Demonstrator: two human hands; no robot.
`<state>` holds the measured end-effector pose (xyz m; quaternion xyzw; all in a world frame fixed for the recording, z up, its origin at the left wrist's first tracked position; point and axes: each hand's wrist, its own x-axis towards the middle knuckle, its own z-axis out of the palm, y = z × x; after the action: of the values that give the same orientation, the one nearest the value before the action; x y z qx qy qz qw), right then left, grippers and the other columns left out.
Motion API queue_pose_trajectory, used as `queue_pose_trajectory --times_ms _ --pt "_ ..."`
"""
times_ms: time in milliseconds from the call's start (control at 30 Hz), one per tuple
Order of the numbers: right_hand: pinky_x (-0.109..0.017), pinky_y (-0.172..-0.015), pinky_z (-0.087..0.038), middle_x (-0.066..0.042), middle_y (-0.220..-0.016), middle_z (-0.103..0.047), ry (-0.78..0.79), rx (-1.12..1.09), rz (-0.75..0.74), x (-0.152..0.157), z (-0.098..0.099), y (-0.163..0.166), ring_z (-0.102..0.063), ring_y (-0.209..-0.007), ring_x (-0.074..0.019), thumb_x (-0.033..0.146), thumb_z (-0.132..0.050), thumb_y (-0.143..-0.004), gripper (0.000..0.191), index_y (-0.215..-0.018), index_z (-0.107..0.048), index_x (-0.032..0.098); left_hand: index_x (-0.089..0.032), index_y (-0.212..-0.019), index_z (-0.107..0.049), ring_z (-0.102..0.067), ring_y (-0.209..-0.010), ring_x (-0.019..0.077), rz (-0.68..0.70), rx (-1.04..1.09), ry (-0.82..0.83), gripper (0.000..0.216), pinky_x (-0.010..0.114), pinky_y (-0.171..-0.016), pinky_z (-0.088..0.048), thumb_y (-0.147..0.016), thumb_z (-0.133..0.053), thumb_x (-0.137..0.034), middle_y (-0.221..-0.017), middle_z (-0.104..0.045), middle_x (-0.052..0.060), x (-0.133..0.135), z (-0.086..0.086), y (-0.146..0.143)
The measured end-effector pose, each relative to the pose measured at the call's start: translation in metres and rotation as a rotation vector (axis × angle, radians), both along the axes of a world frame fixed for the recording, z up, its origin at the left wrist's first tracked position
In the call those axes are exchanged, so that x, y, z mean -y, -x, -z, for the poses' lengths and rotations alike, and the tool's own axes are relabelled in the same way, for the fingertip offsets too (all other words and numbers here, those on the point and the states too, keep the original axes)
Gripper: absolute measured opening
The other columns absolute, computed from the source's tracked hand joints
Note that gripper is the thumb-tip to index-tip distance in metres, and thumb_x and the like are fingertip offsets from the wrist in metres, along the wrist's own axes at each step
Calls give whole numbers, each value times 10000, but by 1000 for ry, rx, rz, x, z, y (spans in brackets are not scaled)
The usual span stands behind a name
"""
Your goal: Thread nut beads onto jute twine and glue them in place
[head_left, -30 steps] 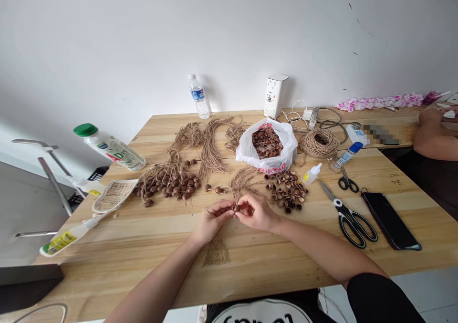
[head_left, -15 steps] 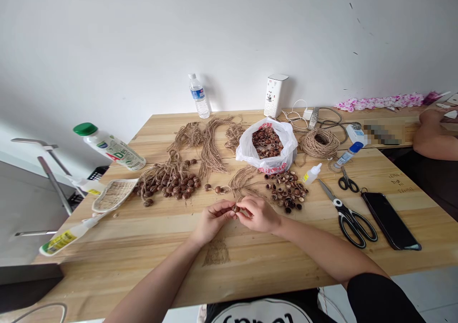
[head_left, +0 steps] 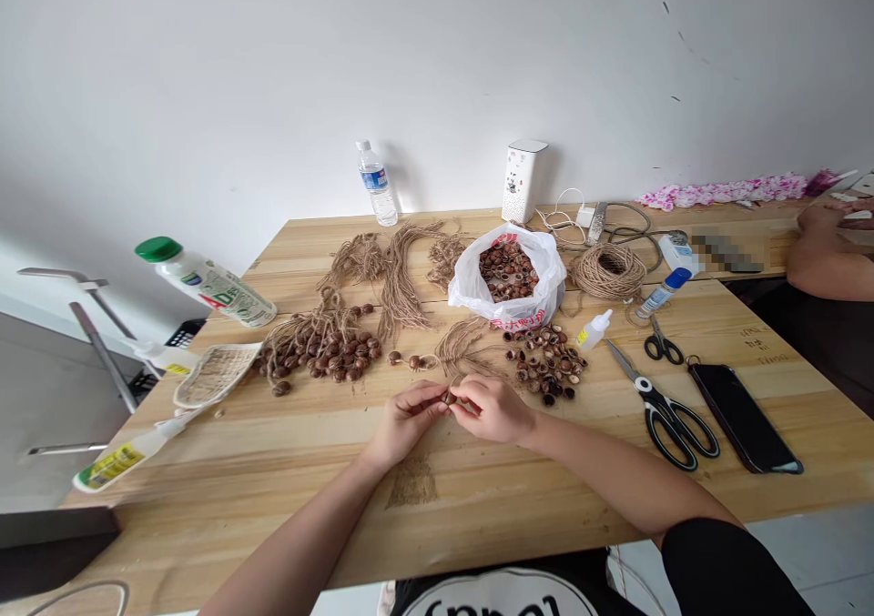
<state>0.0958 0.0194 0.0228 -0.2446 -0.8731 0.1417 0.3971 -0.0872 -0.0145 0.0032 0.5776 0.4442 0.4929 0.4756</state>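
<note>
A: So you've got that small brown shell (head_left: 449,398) a bit below mid-frame, right between your hands?

B: Yep. Your left hand (head_left: 408,420) has thumb and finger pinched on its left side, and your right hand (head_left: 492,408) pinches from the right, other fingers curled in. Can't tell if there's twine in there too, your fingers cover most of it.

A: How's it gonna handle for you?

B: My guess: super light, stiff, kinda smooth so it might skid, maybe brittle at an edge. I'd have you grip the rounded sides and go easy.

A: Anything in your way?

B: Loose twine strands (head_left: 461,348) lie just above your fingers in the frame, easy to snag. Shell halves (head_left: 546,361) are scattered right of those, below the white bag (head_left: 468,288). Your big scissors (head_left: 673,425) lie well apart, lower right. Shell bunch (head_left: 334,352)'s off to the left.
</note>
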Motion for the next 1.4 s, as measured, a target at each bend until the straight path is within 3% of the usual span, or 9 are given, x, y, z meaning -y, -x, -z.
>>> queue_pose_trajectory --times_ms 433,767,1167,1400 --pt "-219 -521 -410 -5 -631 -547 31 3 12 -1 3 0 -497 -558 -118 151 -540 -776 25 -765 -534 173 -208 -924 -723 -638 -844 188 -14 -26 -33 214 320 -763 -537 -714 -696 -240 -902 -684 66 1 3 0" --pt "-219 -529 -418 -4 -648 -548 73 33 27 -1 6 -1 -514 -577 -124 154 -552 -770 31 -786 -539 178 -209 -903 -726 -633 -840 193 -30 -23 -14 207 324 -752 -536 -701 -704 -251 -890 -685 64 1 -5 -2" --pt "-218 -498 -403 -5 -628 -558 12 17 88 2 6 2 -512 -546 -121 130 -544 -751 44 -775 -550 167 -192 -976 -706 -613 -937 212 28 -28 17 240 352 -840 -508 -752 -656 -262 -987 -663 85 4 -11 -1" --pt "-244 -540 -447 -29 -680 -602 -23 72 95 3 9 4 -560 -592 -149 143 -560 -776 56 -817 -547 179 -184 -1001 -672 -635 -912 216 30 179 133 362 395 -848 -526 -656 -745 -265 -1019 -662 76 4 -2 -6"
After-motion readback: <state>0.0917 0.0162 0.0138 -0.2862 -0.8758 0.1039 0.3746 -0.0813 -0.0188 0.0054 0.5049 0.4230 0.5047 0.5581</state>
